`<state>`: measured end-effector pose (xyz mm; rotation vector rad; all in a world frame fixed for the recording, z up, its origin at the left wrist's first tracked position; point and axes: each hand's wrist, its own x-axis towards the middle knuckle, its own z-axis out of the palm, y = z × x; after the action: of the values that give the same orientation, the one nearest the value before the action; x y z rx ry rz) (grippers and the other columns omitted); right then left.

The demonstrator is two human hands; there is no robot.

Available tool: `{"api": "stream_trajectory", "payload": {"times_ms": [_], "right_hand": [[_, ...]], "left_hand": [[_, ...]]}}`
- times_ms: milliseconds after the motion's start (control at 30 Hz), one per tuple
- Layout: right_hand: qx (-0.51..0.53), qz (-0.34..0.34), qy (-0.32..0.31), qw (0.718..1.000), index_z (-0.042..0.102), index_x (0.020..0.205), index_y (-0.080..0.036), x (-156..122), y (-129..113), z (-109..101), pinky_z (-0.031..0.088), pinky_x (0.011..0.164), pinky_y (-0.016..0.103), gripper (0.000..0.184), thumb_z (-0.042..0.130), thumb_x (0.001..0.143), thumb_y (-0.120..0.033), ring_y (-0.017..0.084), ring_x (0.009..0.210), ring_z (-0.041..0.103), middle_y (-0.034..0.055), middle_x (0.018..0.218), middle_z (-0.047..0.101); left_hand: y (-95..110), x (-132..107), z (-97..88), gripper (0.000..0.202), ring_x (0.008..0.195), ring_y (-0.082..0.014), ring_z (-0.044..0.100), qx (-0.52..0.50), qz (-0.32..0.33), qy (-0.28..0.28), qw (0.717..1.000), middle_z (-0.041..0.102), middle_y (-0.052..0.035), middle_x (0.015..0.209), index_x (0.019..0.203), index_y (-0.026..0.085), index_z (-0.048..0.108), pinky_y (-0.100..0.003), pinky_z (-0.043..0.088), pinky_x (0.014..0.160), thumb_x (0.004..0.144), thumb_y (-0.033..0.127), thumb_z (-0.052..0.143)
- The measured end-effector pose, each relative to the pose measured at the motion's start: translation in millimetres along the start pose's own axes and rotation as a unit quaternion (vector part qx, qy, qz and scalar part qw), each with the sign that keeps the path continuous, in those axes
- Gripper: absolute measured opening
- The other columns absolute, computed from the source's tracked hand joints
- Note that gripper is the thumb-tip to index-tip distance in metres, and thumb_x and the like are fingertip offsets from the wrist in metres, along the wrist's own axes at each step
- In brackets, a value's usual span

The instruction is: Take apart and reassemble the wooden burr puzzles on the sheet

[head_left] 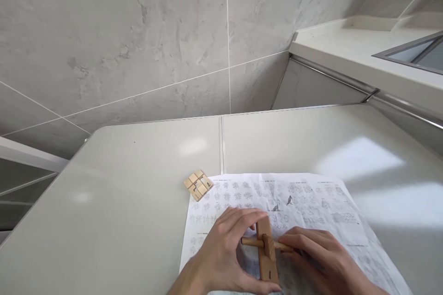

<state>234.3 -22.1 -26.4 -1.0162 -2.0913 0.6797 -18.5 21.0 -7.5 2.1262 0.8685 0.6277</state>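
Over a printed paper sheet (249,189), my left hand (221,249) grips a flat wooden bar (265,226) by its two ends, thumb at the near end and fingers at the far end. The near end bears a dark mark like a "1". A small wooden block (269,246) sits across the middle of the bar. Through it runs a round wooden dowel (252,242), sticking out on both sides. My right hand (314,253) pinches the dowel's right end between thumb and fingers, hiding its tip.
A square wooden tile puzzle (198,185) marked "3" lies at the sheet's far left corner. Two small dark scraps or printed shapes (290,200) show on the paper. The white table (138,193) has a seam down its middle. Beyond stand a grey tiled wall (173,32) and, to the right, a white ledge (346,46).
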Motion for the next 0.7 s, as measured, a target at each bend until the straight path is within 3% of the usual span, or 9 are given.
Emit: {"api": "stream_trajectory", "payload": {"times_ms": [700], "right_hand": [[0.005,0.003,0.002,1.000,0.065,0.113,-0.023,-2.0,1.5,1.7,0.057,0.059,0.025,0.014,0.051,0.110,-0.020,0.017,0.065,0.073,0.0022,0.083,0.075]], "left_hand": [[0.7,-0.5,-0.1,0.097,0.118,-0.0338,0.071,0.010,0.004,0.005,1.000,0.072,-0.0117,0.134,0.149,0.029,0.046,-0.048,0.055,0.106,0.067,0.056,0.092]]}}
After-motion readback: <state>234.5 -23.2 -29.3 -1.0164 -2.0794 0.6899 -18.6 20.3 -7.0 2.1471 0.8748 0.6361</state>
